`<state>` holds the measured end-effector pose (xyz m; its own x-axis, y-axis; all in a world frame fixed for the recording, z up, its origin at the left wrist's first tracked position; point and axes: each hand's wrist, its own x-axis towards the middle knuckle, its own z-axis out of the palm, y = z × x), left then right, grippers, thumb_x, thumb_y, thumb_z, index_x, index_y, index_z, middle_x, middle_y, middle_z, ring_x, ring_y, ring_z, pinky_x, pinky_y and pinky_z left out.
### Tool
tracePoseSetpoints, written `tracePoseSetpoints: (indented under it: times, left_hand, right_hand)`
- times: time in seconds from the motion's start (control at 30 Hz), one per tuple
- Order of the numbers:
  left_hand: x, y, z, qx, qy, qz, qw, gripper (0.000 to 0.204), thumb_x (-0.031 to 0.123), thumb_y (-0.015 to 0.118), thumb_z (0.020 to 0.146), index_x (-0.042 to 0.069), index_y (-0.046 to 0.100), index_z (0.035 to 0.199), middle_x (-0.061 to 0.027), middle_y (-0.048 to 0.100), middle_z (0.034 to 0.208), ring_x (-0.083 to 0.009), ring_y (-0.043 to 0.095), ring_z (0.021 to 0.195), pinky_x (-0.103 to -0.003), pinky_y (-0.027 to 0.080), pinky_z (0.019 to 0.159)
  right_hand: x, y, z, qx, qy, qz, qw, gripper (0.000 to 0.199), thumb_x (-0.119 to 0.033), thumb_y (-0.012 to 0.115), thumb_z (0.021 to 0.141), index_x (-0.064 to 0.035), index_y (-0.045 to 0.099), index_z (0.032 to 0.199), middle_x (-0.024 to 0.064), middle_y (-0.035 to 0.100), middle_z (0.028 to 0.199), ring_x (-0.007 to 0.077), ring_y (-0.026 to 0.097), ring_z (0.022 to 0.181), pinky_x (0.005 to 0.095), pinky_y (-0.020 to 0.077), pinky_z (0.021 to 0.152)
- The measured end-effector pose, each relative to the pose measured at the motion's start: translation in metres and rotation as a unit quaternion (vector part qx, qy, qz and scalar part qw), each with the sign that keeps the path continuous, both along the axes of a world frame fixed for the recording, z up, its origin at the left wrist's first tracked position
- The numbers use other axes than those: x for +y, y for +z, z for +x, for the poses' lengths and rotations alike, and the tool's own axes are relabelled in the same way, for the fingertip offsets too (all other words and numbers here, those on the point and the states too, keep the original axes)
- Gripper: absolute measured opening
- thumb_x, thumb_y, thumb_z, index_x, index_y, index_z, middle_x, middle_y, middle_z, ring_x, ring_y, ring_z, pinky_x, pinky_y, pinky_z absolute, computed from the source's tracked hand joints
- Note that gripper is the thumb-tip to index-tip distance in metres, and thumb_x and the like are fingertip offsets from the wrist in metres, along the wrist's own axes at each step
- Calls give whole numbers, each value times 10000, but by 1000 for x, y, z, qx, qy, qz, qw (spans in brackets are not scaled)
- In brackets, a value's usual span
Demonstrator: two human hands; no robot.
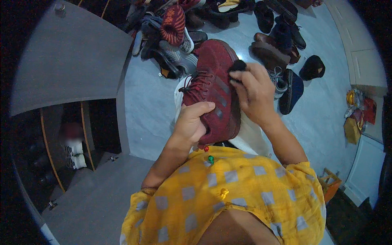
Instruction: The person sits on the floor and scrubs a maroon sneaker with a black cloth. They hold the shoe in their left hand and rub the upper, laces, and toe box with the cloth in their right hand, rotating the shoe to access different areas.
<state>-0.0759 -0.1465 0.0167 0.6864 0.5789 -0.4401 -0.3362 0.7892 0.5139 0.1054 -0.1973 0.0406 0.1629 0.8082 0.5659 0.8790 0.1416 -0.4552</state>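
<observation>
My left hand (191, 121) is wrapped around the heel end of a dark red sneaker (212, 87), thumb lying across its side and fingers closed under the sole, so the shoe is held up in front of my chest, toe pointing away from me. My right hand (254, 92) has its fingertips pinched together on a small black cloth (237, 66), pressed against the sneaker's upper side near the grey stripes. The red laces (199, 81) sit just left of that spot. Below my wrists hangs my yellow garment with grey squares (228, 192). Beyond the shoe, on the pale floor (147, 106), lies a heap of other shoes (175, 36), and a pair of brown ones (271, 51) lies to the right of the sneaker's toe.
</observation>
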Motion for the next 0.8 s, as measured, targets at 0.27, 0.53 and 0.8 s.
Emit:
tracePoseSetpoints:
  times: [0.27,0.53,0.8]
  left_hand:
    - [-12,11,-2,24,-25,31,999,463,-5,616,786,12,540,1242,-103,608,1177,-238,602,1076,-390,479,958]
    - [-22,68,-14,227,-126,342,903,404,101,676,804,30,573,1188,-57,618,1126,-186,585,1021,-336,454,924]
    - [-17,80,-20,330,-223,384,833,325,122,670,798,23,607,1101,-44,652,1001,-154,601,925,-334,487,848]
  right_hand:
    - [10,15,13,102,8,3,995,228,-40,674,738,-47,611,957,129,585,937,340,578,838,389,472,744]
    - [-24,55,23,194,-24,92,976,351,-52,688,751,-31,622,1095,131,587,965,258,583,889,312,456,815]
    - [-34,21,26,205,-49,168,963,165,-104,629,860,1,596,983,145,579,967,252,568,890,319,446,816]
